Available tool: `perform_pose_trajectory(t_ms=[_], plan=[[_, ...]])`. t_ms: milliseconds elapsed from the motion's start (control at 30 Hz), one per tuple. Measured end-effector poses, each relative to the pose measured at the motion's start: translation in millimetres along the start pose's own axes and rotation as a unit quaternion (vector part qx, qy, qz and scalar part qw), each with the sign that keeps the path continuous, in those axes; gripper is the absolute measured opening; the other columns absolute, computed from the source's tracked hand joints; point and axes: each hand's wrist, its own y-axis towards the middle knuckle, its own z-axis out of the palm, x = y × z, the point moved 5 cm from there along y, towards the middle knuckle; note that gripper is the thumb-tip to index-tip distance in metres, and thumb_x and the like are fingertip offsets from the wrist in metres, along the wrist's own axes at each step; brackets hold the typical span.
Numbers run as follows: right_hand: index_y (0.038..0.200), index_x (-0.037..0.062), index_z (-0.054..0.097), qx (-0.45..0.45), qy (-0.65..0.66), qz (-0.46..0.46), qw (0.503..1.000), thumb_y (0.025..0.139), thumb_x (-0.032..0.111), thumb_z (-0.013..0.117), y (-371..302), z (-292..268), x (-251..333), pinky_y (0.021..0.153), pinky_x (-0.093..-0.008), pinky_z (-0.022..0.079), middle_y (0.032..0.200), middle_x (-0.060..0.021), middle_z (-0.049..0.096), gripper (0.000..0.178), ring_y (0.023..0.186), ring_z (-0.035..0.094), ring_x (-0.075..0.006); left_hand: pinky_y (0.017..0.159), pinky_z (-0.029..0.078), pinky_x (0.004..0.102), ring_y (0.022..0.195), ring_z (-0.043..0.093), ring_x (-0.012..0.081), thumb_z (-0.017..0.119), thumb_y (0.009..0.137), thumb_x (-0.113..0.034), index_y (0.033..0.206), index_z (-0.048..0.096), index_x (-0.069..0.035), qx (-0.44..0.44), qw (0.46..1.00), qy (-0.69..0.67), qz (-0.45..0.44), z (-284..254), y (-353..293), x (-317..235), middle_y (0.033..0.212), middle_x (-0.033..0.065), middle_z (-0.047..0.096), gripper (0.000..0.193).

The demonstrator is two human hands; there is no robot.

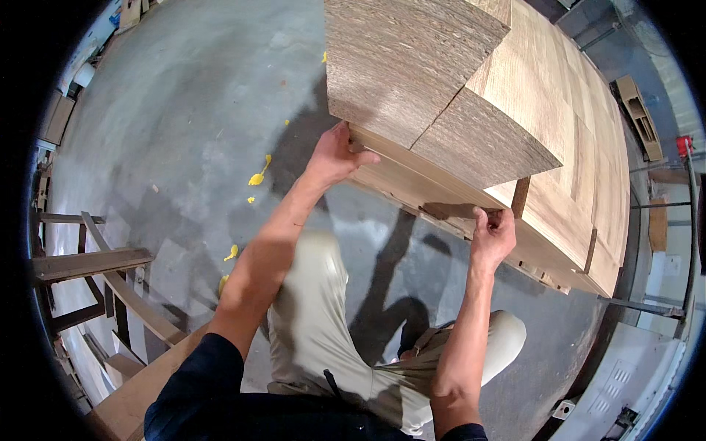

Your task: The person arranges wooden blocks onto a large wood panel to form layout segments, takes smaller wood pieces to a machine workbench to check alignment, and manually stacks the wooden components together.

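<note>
My left hand (334,156) grips the left end of a light wooden board (423,170), its fingers curled round the corner and the thumb along the face. At the board's right end, my right hand (491,239) is closed on the edge, thumb and fingers bent around it. The board lies along the near side of a large stack of wood-grain panels (537,81). Two darker, rough-grained panels (412,59) sit on top, overhanging the board's upper edge. Fingertips of both hands are partly hidden.
Thin dark wooden strips (521,197) stick out of the stack's right side. A metal frame with a beam (92,264) stands at left, near a long plank (147,382). Metal rails (691,220) and a white panel (618,378) line the right. Yellow spots (257,178) mark the grey floor.
</note>
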Motion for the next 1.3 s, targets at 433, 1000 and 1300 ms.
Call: perform_pose_trajectory(t_ms=[433, 1000, 1300], plan=[[0.094, 0.0003, 0.061, -0.033, 0.050, -0.026, 0.998, 0.077, -0.002, 0.069, -3, 3, -6, 0.065, -0.0242, 0.048, 0.073, -0.0047, 0.067, 0.020, 0.064, 0.056, -0.0084, 0.078, 0.051, 0.0371, 0.094, 0.066, 0.0271, 0.081, 0.067, -0.024, 0.122, 0.050, 0.001, -0.002, 0.973, 0.222, -0.065, -11, 0, -1, 0.101, 0.0165, 0.068, 0.068], [0.114, -0.0005, 0.057, 0.031, 0.130, -0.001, 0.991, 0.069, 0.007, 0.081, 15, 15, 80, 0.085, -0.0300, 0.047, 0.101, -0.0097, 0.067, 0.052, 0.092, 0.062, -0.0159, 0.110, 0.018, 0.0515, 0.134, 0.015, 0.0461, 0.093, 0.037, -0.036, 0.140, -0.011, 0.008, -0.217, 0.925, 0.296, 0.101, 20, -2, -111, 0.145, 0.0336, 0.010, 0.154], [0.103, 0.0009, 0.062, 0.008, 0.169, -0.014, 0.985, 0.068, 0.008, 0.079, 14, 18, 72, 0.076, -0.0299, 0.050, 0.092, -0.0092, 0.069, 0.040, 0.081, 0.065, -0.0164, 0.109, 0.021, 0.0526, 0.133, 0.017, 0.0457, 0.094, 0.035, -0.036, 0.141, -0.016, 0.006, -0.242, 0.915, 0.301, 0.116, 25, -1, -106, 0.146, 0.0306, 0.011, 0.158]])
